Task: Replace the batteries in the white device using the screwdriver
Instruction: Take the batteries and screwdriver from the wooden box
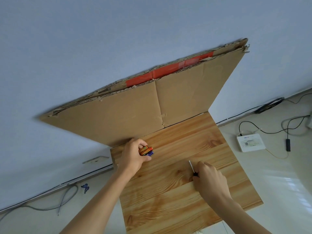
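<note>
Left grip [133, 154] pinches batteries [146, 150]; right grip [210, 179] clasps screwdriver [192, 167] on wooden board [168, 200].

Light pine-grain wooden board [177, 191], laid flat on a pale glossy floor [278, 191]; far edge touching a brown flattened cardboard sheet [143, 107] leaning on the wall. On the board: small cluster of orange and blue cylindrical batteries [146, 150] near the far left corner; thin metal-shafted screwdriver [192, 168] at centre right. On the floor: 1 flat white rectangular box [250, 142], right; black cables [270, 105]; grey cables [64, 200], left.
</note>
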Demonstrator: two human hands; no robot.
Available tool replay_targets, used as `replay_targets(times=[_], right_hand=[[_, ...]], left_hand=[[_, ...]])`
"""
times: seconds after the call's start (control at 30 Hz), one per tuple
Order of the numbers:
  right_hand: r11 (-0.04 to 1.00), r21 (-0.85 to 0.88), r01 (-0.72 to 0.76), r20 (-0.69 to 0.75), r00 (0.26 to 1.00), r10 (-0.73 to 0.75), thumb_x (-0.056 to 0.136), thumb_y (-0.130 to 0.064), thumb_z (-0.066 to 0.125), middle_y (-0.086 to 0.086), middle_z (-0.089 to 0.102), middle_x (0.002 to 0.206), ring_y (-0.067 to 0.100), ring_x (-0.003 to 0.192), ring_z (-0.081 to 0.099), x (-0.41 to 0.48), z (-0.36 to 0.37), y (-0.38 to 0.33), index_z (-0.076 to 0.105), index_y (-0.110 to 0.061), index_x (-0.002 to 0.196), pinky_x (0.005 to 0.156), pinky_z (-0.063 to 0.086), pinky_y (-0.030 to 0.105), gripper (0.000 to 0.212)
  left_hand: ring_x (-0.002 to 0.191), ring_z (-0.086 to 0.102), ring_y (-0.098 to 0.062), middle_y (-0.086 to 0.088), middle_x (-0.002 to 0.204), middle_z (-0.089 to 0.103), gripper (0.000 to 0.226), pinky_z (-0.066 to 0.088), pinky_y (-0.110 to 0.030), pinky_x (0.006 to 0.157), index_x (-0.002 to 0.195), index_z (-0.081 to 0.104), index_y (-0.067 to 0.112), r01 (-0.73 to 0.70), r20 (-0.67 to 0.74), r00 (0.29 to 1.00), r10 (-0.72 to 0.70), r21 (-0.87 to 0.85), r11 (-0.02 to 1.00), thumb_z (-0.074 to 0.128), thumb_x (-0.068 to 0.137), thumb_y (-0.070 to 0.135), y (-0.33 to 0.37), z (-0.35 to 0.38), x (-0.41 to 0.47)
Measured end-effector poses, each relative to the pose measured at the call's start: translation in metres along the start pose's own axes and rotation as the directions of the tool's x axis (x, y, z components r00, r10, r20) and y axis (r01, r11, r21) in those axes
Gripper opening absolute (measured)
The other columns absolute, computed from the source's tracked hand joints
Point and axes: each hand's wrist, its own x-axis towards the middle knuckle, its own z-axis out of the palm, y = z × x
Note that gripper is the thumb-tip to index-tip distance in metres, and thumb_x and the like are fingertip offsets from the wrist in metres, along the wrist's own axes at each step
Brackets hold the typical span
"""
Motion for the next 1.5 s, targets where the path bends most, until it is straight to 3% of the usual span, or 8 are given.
replay_targets(times=[0.13, 0.5, 0.8, 1.0, 1.07, 1.23, 1.37, 1.5], right_hand=[[1.000, 0.001, 0.000, -0.003, 1.000, 0.000, 0.094, -0.013, 0.060, -0.009, 0.056, 0.090, 0.017, 0.077, 0.058, 0.000, 0.000, 0.000, 0.053, -0.021, 0.093, 0.054, 0.036, 0.027, 0.011], [1.000, 0.003, -0.003, 0.004, 1.000, 0.003, 0.092, -0.009, 0.057, -0.009, 0.055, 0.088, 0.016, 0.074, 0.056, -0.001, -0.001, -0.002, 0.053, -0.020, 0.090, 0.052, 0.034, 0.026, 0.012], [0.999, -0.049, -0.013, 0.022, 1.000, 0.014, 0.093, -0.006, 0.056, -0.007, 0.055, 0.086, 0.016, 0.072, 0.057, -0.001, 0.005, -0.002, 0.045, -0.020, 0.082, 0.051, 0.034, 0.025, 0.020], [1.000, -0.022, -0.007, 0.009, 1.000, 0.007, 0.093, -0.005, 0.051, -0.004, 0.054, 0.080, 0.019, 0.069, 0.057, -0.005, -0.003, -0.007, 0.044, -0.018, 0.079, 0.054, 0.041, 0.030, 0.020], [1.000, 0.021, 0.010, -0.026, 1.000, -0.010, 0.096, -0.009, 0.050, -0.004, 0.055, 0.077, 0.019, 0.066, 0.057, -0.008, -0.014, -0.011, 0.047, -0.018, 0.083, 0.056, 0.046, 0.033, 0.017], [0.989, 0.138, 0.045, -0.108, 0.994, -0.030, 0.100, -0.017, 0.056, -0.005, 0.068, 0.082, 0.019, 0.071, 0.066, -0.018, -0.056, -0.029, 0.059, -0.020, 0.095, 0.064, 0.060, 0.040, 0.007], [0.962, 0.267, 0.057, -0.171, 0.985, -0.011, 0.098, -0.020, 0.059, -0.006, 0.070, 0.081, 0.016, 0.067, 0.069, -0.038, -0.117, -0.044, 0.063, -0.023, 0.095, 0.065, 0.061, 0.042, 0.006], [0.920, 0.386, 0.067, -0.257, 0.966, 0.038, 0.094, -0.022, 0.065, -0.012, 0.068, 0.084, 0.011, 0.076, 0.066, -0.077, -0.192, -0.052, 0.065, -0.028, 0.097, 0.070, 0.058, 0.039, 0.007]], left_hand=[[0.086, 0.067, -0.006, 0.011, 0.095, 0.070, 0.050, 0.060, -0.035, 0.079, 0.096, 0.072, 0.031, 0.047, 0.030, 0.998, -0.047, -0.002, 0.999, 0.104, 0.058, 0.023, 0.003, 0.000, 0.004], [0.081, 0.069, -0.011, 0.010, 0.085, 0.072, 0.041, 0.059, -0.033, 0.075, 0.086, 0.077, 0.028, 0.107, 0.056, 0.992, -0.113, 0.100, 0.989, 0.105, 0.056, 0.022, 0.020, -0.004, 0.007], [0.074, 0.073, -0.012, 0.009, 0.080, 0.075, 0.036, 0.065, -0.040, 0.073, 0.088, 0.083, 0.026, 0.078, 0.068, 0.994, -0.085, 0.103, 0.992, 0.104, 0.060, 0.021, 0.026, -0.007, 0.006], [0.070, 0.073, -0.006, 0.009, 0.079, 0.078, 0.029, 0.063, -0.027, 0.073, 0.094, 0.085, 0.021, 0.021, 0.070, 0.997, -0.023, 0.027, 0.999, 0.100, 0.068, 0.020, 0.035, -0.015, 0.003], [0.069, 0.074, -0.008, 0.008, 0.076, 0.078, 0.027, 0.062, -0.026, 0.070, 0.092, 0.086, 0.021, 0.007, 0.089, 0.996, -0.005, -0.021, 1.000, 0.099, 0.068, 0.017, 0.045, -0.022, 0.001], [0.077, 0.078, -0.019, 0.013, 0.073, 0.079, 0.025, 0.065, -0.043, 0.075, 0.082, 0.085, 0.028, -0.027, 0.069, 0.997, 0.035, -0.112, 0.993, 0.101, 0.065, 0.021, 0.091, -0.051, -0.012], [0.076, 0.075, -0.007, 0.019, 0.077, 0.078, 0.024, 0.064, -0.041, 0.079, 0.083, 0.084, 0.034, -0.089, 0.051, 0.994, 0.097, -0.150, 0.985, 0.100, 0.066, 0.030, 0.151, -0.093, -0.043], [0.079, 0.078, -0.012, 0.015, 0.081, 0.080, 0.023, 0.064, -0.045, 0.085, 0.089, 0.084, 0.031, -0.170, 0.097, 0.975, 0.198, -0.241, 0.955, 0.097, 0.071, 0.025, 0.220, -0.143, -0.094]])
